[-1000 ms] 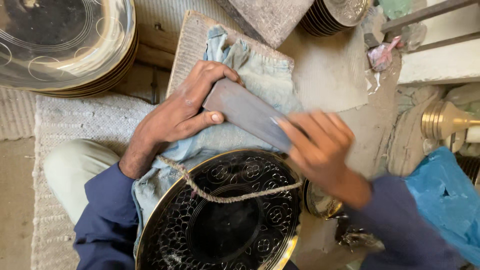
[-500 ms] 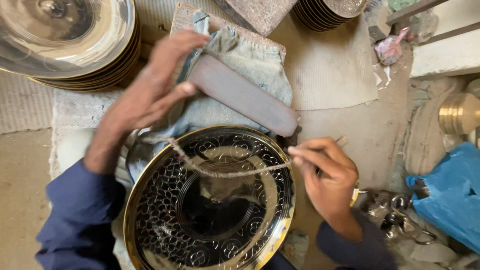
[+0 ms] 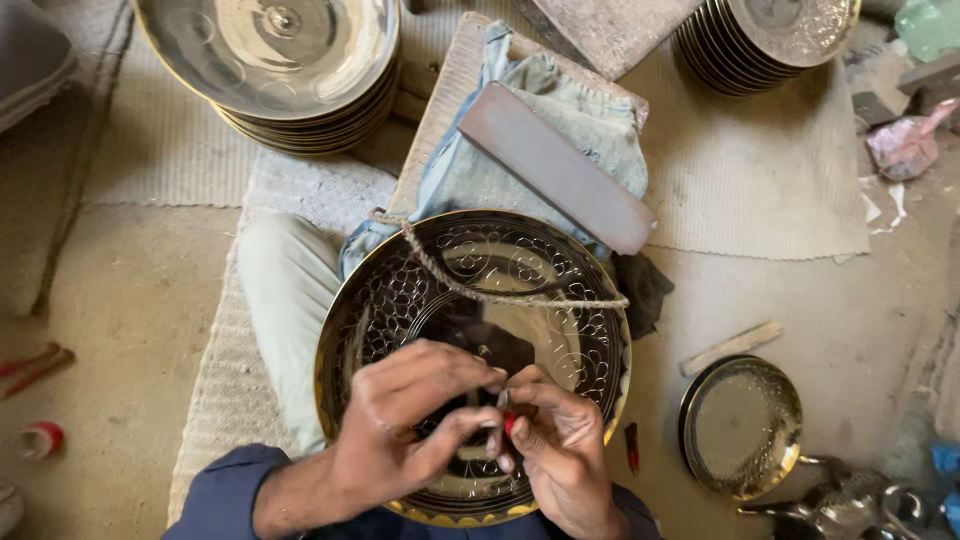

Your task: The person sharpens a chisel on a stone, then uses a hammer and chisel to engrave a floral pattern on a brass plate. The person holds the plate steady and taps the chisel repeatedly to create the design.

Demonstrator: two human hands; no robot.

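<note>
Both hands meet over the engraved brass plate [image 3: 475, 330], which rests in the person's lap. Left hand [image 3: 405, 425] and right hand [image 3: 560, 445] pinch a small red-tipped tool [image 3: 507, 415], mostly hidden by the fingers; its kind is unclear. A cord [image 3: 500, 292] crosses the plate. The plate's near rim is covered by the wrists.

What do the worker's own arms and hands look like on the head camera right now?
Both hands are bare: no gloves, rings or watch visible on the left hand or the right hand. Dark navy blue long sleeves cover the arms, the left one pushed back to leave the forearm bare.
</note>
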